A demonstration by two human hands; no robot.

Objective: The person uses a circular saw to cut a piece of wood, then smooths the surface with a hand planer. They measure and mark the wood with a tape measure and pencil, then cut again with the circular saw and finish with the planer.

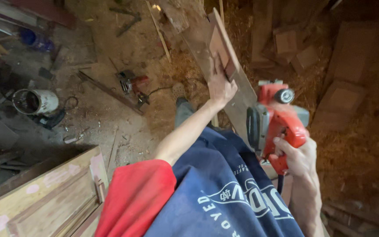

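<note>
My left hand (221, 87) reaches forward and grips a small reddish wooden block (223, 52) that rests on edge against a long wooden plank (242, 94). The plank runs from the upper middle down towards my body. My right hand (298, 157) is closed around the handle of a red electric hand planer (275, 120), which sits on the plank's near end, just right of my left forearm. A black cord hangs below the planer's handle.
Sawdust and wood shavings cover the ground on the right, with several wood offcuts (286, 43). On the dirt floor to the left lie another red power tool (131, 84) and a white bucket (35, 102). A wooden door frame (49, 193) lies at lower left.
</note>
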